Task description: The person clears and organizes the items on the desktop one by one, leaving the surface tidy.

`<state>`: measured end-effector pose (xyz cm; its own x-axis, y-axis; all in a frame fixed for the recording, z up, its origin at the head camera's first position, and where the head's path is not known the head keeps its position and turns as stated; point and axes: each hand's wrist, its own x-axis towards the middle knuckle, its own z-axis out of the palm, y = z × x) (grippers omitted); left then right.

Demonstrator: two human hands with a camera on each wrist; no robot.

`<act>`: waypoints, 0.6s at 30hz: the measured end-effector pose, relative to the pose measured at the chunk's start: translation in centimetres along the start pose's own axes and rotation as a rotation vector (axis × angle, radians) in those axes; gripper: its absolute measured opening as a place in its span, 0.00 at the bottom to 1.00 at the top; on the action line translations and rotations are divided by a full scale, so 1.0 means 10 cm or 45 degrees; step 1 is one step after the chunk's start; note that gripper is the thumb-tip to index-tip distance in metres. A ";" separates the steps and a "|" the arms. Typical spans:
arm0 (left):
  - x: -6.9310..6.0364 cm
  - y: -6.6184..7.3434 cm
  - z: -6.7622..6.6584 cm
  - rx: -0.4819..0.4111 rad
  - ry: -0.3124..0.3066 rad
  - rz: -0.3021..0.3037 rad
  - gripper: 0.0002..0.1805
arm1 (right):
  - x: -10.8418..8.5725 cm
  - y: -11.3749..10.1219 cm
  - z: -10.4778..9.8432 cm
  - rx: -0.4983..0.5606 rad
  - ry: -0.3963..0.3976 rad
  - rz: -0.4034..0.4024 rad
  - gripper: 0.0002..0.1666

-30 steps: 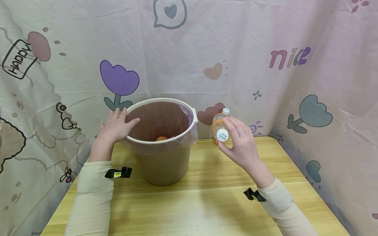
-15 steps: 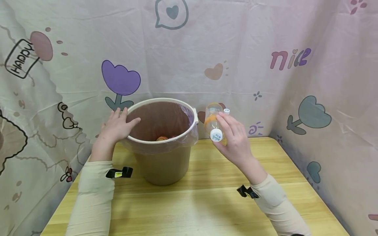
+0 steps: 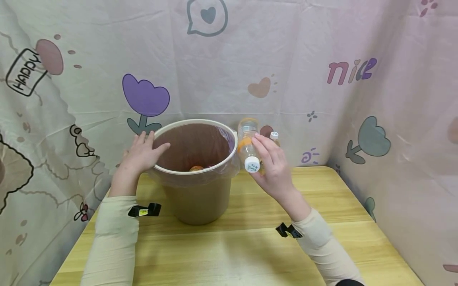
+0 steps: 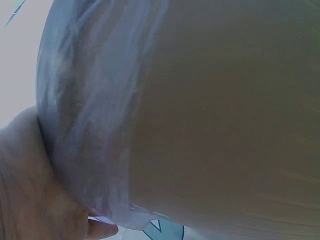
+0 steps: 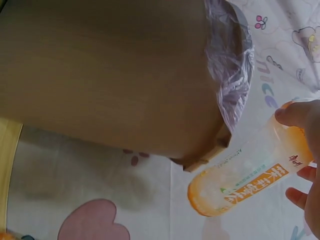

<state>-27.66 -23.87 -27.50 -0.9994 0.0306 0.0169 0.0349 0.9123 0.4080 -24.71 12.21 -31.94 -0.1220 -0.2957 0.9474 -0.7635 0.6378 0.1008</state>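
Note:
My right hand (image 3: 274, 171) grips a clear plastic bottle (image 3: 247, 137) with an orange band and white cap, tilted so the cap points toward me. It is raised beside the right rim of a brown waste bin (image 3: 198, 204). In the right wrist view, the bottle's orange base lies close to the bin's rim and clear liner (image 5: 232, 82). Spread, fairly straight fingers of my left hand (image 3: 140, 155) rest on the bin's left rim. The left wrist view shows that hand against the liner (image 4: 95, 115); its fingertips are mostly hidden.
Behind my right hand stands another bottle (image 3: 274, 136), its white cap showing and its body mostly hidden. An orange-brown item (image 3: 196, 168) lies inside the bin. The wooden table (image 3: 214, 254) is bordered by a patterned cloth backdrop (image 3: 214, 79) at the back and sides.
My right hand has carried the bottle leftward to the bin's right rim, tilting its base up and away. The other bottle behind stays put. My left hand keeps its place on the rim.

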 end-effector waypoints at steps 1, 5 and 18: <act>0.00 0.00 0.00 -0.002 0.001 0.001 0.52 | 0.00 -0.01 0.02 0.011 0.009 0.000 0.32; 0.01 -0.01 0.01 -0.010 0.000 -0.002 0.52 | 0.03 -0.06 0.09 0.045 0.028 -0.004 0.30; 0.05 0.01 0.02 -0.022 0.009 -0.012 0.52 | 0.08 -0.16 0.32 0.136 0.018 -0.015 0.33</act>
<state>-28.12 -23.72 -27.64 -0.9996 0.0190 0.0196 0.0255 0.9052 0.4241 -25.57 8.67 -32.31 -0.1041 -0.2922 0.9507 -0.8284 0.5545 0.0797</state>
